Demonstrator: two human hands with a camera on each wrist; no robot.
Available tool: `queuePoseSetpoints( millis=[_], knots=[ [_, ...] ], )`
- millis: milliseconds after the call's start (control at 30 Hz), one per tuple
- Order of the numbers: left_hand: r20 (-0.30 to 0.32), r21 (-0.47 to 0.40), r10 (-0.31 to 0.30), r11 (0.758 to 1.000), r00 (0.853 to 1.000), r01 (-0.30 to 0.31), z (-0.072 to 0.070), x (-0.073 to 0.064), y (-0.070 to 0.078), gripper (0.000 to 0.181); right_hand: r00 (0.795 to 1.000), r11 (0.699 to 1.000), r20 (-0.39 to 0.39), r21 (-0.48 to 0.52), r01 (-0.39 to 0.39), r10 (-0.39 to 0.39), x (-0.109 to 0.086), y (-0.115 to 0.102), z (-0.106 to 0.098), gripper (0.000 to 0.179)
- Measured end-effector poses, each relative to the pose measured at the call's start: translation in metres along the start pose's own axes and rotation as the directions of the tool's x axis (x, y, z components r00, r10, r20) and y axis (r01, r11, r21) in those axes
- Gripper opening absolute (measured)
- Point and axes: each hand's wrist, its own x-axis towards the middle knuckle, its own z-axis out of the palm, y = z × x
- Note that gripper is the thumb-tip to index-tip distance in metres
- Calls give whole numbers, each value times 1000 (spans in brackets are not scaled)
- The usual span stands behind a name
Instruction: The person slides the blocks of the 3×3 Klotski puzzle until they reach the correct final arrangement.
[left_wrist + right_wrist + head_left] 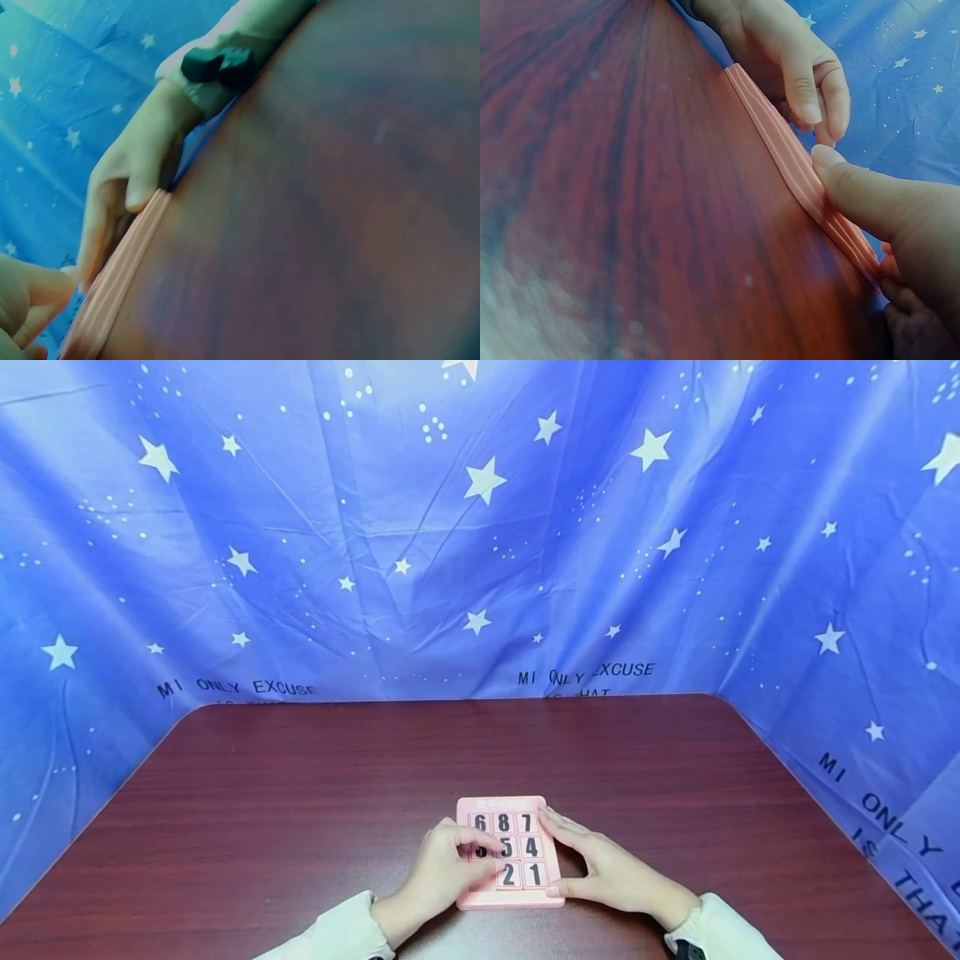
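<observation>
A pink sliding number puzzle (525, 862) lies flat on the table, its black-numbered tiles facing up. 6, 8 and 7 form the top row; 5 and 4 show in the middle, 2 and 1 at the bottom. Over its left side reaches my left hand (437, 866), thumb and index fingertips close together by the 5 tile, covering part of the left column. My right hand (613, 870) holds the right edge, thumb near the lower corner and fingers by the upper one. In the right wrist view, the thumb (870, 196) lies against the puzzle's ridged side (780, 150).
The dark red wood table (300, 777) extends beyond and to both sides of the puzzle. A blue star-printed curtain (420, 527) hangs along its back and sides. Both forearms wear pale sleeves (341, 931), and a black wrist device (217, 66) shows on the right one.
</observation>
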Motion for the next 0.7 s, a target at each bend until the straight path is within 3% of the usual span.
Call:
queuePoseSetpoints(
  millis=[333,700],
  knots=[
    [-40,86,28,996,999,-24,14,-5,6,20,998,999,24,-4,-49,49,1,-2,-1,83],
    [-44,60,-34,998,998,37,3,-10,1,17,996,997,45,12,-77,76,2,-3,-1,84]
  ],
)
